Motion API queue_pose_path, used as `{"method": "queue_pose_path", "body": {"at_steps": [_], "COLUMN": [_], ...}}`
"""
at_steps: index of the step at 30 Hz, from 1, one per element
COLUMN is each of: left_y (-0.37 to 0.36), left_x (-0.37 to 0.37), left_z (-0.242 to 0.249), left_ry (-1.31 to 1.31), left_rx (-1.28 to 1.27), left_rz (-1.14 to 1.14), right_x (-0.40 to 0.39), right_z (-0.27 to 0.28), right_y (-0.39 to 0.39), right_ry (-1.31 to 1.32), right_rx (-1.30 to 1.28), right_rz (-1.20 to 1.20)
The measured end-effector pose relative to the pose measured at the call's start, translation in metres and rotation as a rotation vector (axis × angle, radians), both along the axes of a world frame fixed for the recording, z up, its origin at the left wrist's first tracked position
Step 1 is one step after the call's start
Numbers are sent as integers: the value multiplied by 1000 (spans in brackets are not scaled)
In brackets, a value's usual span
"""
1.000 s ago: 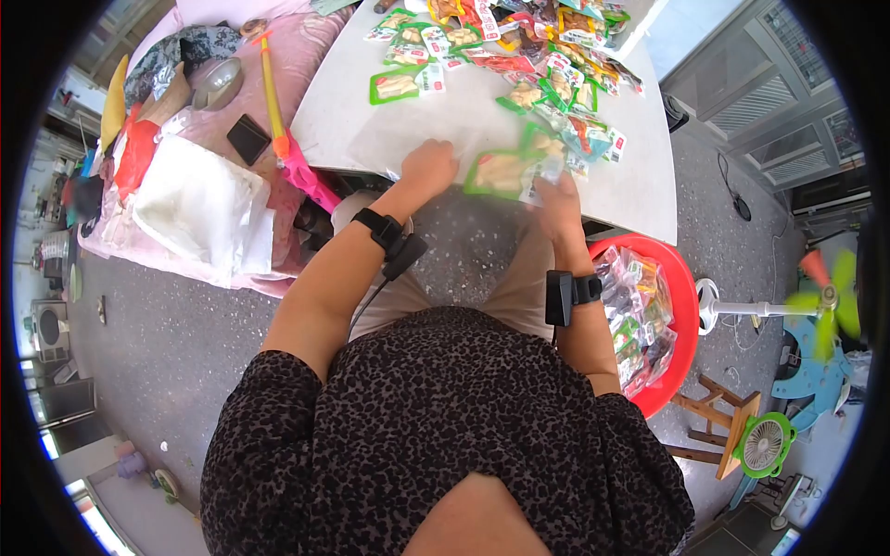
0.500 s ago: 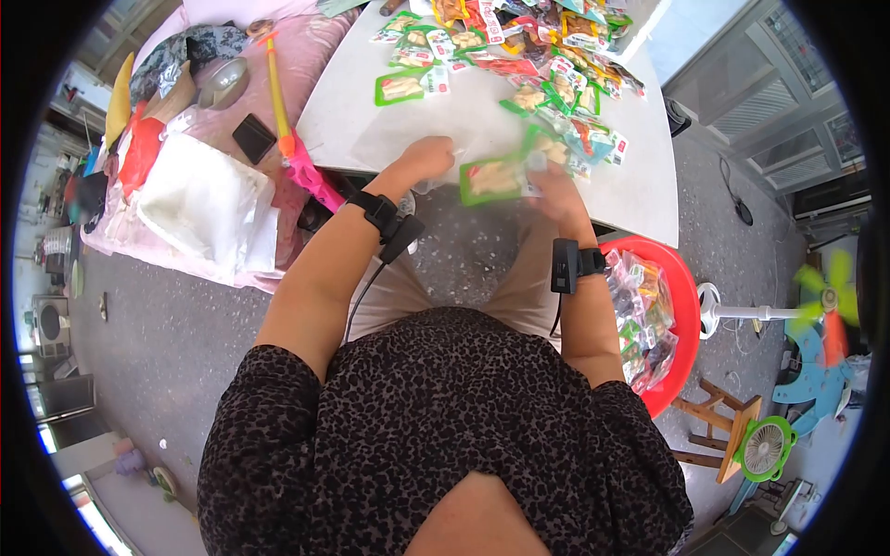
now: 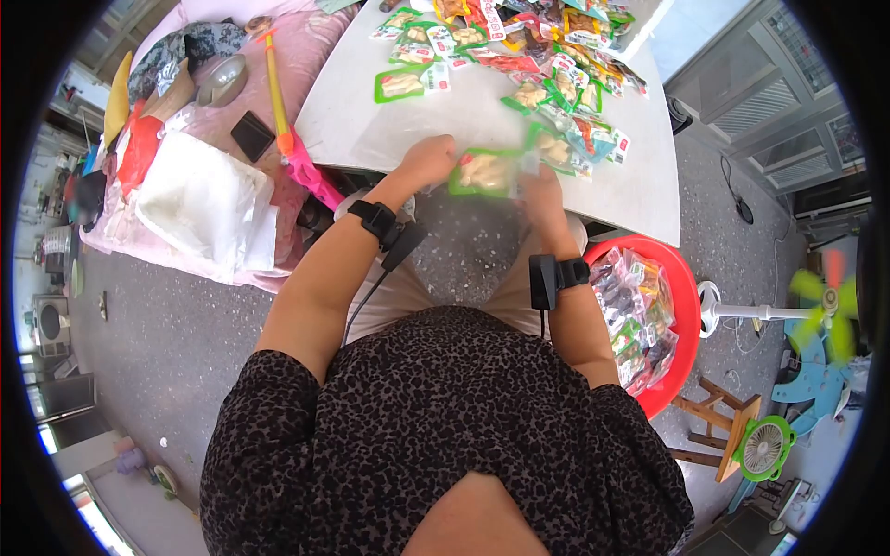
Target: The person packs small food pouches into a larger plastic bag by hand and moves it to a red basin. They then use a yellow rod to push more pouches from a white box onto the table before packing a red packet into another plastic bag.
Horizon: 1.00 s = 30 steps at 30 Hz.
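My right hand is closed on the end of a green-edged snack packet with pale pieces showing through it. The packet lies level over the near edge of the white table, blurred by motion. Just left of it, my left hand is closed, fingers curled, on what looks like a clear plastic bag; its outline is faint. Another green-edged packet is on the table just beyond my right hand. Farther back, a similar packet lies by itself.
A pile of colourful snack packets covers the back right of the table. Right of me, a red tub holds several filled clear bags. A pink-covered bed stands at left with white plastic sheets. A fan rests on a wooden stool.
My right hand has moved left and slightly toward me, carrying the packet up close to my left hand. My left hand has hardly moved.
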<state>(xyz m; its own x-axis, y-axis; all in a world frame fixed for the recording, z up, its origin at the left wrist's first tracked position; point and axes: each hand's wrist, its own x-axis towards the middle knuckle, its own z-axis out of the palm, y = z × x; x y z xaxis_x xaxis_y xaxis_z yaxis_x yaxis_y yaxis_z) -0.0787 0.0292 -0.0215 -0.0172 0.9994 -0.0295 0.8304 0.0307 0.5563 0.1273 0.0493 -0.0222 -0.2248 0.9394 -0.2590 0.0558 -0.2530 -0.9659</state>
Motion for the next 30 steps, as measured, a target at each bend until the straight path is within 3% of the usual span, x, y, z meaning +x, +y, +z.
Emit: {"method": "queue_pose_path", "body": {"at_steps": [5,7,10,11,18,23,25,27,30], "left_y": [-6,-10,-13,-11,-5,-3,-3,-2,-6], "left_x": [7,11,13,11,-4,-3,-4,-5,-1], "left_z": [7,7,-12,-17,0,-9,-10,-8,-6], "left_ry": [-53,-24,78,44,-271,-249,-252,-248,-178], "left_rx": [-36,12,291,261,-21,31,45,50,89], "left_rz": [53,87,70,89,98,24,26,26,82], "right_x": [3,2,-1,-3,-2,-21,-26,-29,-31], "right_z": [3,-2,-3,-2,12,10,-16,-21,-11], "right_y": [2,10,10,9,12,8,12,13,7], "right_ry": [-43,-102,-97,-79,-229,-176,-164,-149,-70], "right_rx": [24,34,90,116,111,124,349,407,235], "right_rz": [116,45,-57,-93,234,38,15,-45,-170]}}
